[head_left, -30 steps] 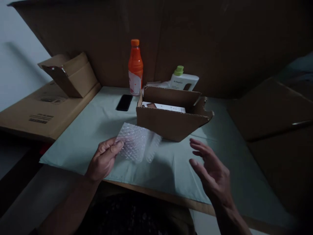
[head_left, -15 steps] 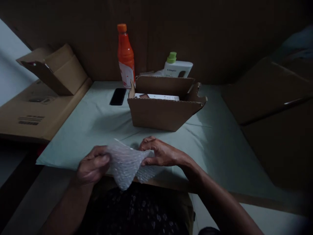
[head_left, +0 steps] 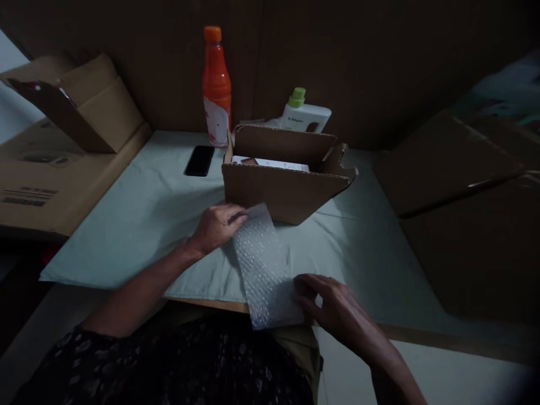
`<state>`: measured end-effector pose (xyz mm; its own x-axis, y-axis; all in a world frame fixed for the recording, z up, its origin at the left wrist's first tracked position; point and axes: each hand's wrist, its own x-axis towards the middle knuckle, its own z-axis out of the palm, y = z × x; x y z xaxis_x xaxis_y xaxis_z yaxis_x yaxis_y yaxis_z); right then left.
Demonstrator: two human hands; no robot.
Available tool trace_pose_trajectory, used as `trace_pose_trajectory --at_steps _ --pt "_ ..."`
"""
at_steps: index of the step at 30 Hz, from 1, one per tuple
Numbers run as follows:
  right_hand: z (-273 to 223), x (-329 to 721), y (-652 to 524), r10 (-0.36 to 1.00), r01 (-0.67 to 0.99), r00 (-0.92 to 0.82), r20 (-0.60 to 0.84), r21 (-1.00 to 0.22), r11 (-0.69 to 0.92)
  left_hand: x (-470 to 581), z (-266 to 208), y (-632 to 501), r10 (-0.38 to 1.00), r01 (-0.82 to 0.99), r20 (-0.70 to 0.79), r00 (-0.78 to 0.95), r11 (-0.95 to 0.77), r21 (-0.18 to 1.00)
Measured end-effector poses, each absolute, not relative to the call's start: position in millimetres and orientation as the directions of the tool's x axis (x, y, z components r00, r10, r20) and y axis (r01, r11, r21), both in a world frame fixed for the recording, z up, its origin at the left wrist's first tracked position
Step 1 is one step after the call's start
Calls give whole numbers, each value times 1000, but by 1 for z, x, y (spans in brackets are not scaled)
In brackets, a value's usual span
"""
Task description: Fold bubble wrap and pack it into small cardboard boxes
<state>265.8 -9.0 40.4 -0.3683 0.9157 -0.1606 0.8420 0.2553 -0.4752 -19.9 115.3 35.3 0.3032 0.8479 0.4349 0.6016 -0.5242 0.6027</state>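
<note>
a soft, wrinkled cloth point(head_left: 358, 253) covers the bench point(head_left: 211, 304); back from the near edge stands a stiff, jagged-rimmed cardboard box point(head_left: 270, 188). bubble wrap point(head_left: 264, 264), probably light, limp and easily popped, spans that edge, best taken by corners: the left hand's point(head_left: 217, 228) grip pinches one; whether the right hand's point(head_left: 333, 304) clamps its side, i cannot tell.
</note>
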Motion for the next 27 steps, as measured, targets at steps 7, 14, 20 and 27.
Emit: trace_pose_trajectory --at_steps 7,14,20,27 --pt "39 291 8 974 867 -222 -47 -468 175 -30 12 102 648 786 747 151 -537 306" --pt "33 284 92 999 686 0 39 -727 28 -33 1 124 919 431 392 -37 -340 836" --pt "25 270 150 995 710 14 101 -702 61 -5 0 164 942 333 336 -15 -312 890" --pt "18 271 185 987 679 49 153 -730 80 -6 2 198 946 395 323 -3 -296 870"
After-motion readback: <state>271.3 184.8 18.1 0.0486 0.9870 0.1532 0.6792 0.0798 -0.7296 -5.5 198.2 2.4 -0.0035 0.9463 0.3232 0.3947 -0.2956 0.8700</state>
